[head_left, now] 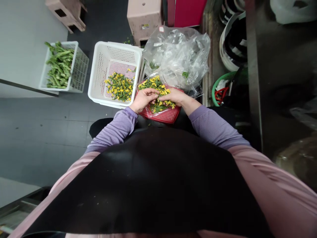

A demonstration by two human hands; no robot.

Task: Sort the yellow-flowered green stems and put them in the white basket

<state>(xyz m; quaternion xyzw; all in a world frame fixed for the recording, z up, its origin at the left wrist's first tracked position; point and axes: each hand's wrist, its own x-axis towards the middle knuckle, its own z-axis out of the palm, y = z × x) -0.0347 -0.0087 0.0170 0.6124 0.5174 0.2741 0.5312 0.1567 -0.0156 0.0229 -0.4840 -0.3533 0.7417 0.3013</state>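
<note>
near: red basket (166, 118), yellow-flowered stems (150, 82) piled on it | right hand (175, 96): curled around some of these stems | left hand (144, 99): fingers bent against the same bunch, grip cannot be told | left: white crate (99, 69), flower heap (121, 87) inside | far: crumpled clear bag (178, 53), then pink stool (145, 15) farther left

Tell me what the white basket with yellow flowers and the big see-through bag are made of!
The white basket looks like hard, smooth plastic: its stiff walls have rows of little holes. The see-through bag seems to be thin, shiny plastic film, since it's wrinkled and glints.
</note>
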